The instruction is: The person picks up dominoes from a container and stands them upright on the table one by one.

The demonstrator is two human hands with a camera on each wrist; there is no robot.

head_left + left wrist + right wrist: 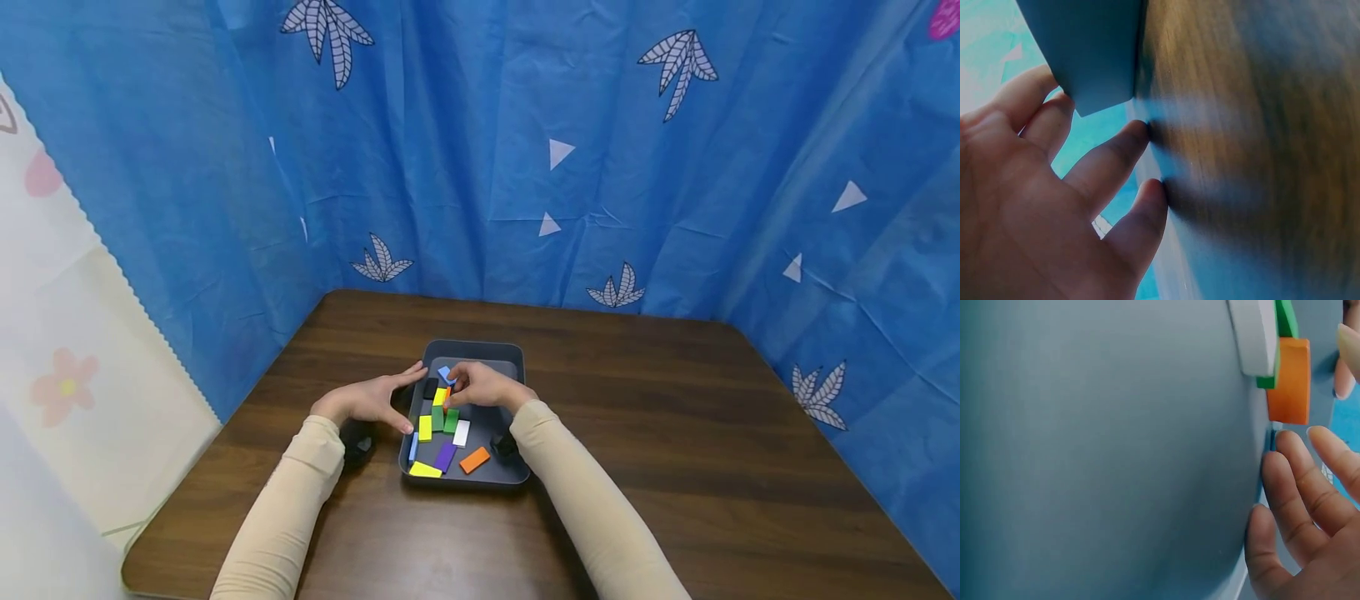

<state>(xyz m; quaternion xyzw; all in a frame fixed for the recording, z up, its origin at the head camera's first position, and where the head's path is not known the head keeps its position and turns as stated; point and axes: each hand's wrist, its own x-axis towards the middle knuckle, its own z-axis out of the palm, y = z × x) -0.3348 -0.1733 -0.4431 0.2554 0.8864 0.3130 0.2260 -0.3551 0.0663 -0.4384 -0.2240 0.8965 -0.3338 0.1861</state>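
Note:
A dark grey tray (487,425) on the table holds several small flat domino-like blocks. My right hand (483,387) reaches into it from the right, thumb and index finger pinching an orange block (1289,381) that stands upright. Beside that block lie a yellow block (440,397), green blocks (437,418) and a blue block (446,374). My left hand (371,398) is spread at the tray's left side, thumb near the left rim. In the left wrist view some fingertips rest at the tray's outer wall (1094,56), others right at the tabletop.
Nearer in the tray lie a white block (461,433), a purple block (445,457), another orange block (475,460) and a yellow block (425,470). A black block (431,388) lies near the left wall. Behind the wooden table (637,433) hangs a blue curtain (487,150).

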